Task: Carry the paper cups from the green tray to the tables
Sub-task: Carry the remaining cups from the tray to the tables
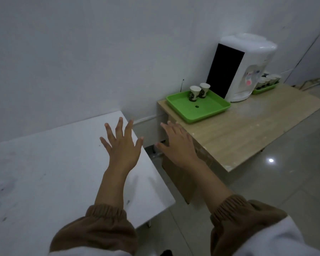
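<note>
Two white paper cups with dark logos, one (194, 93) beside the other (204, 90), stand at the back of a green tray (201, 112) on the wooden table (248, 130). My left hand (122, 145) is stretched out with its fingers spread above the white table (54, 163), holding nothing. My right hand (177, 143) reaches forward, fingers straight, over the near left corner of the wooden table, a short way before the tray. Both hands are empty.
A white water dispenser (246, 69) stands behind the tray on the wooden table. Beyond it lies a second green tray (264, 88) with several paper cups. A narrow gap separates the two tables. Glossy tiled floor (284, 182) lies to the right.
</note>
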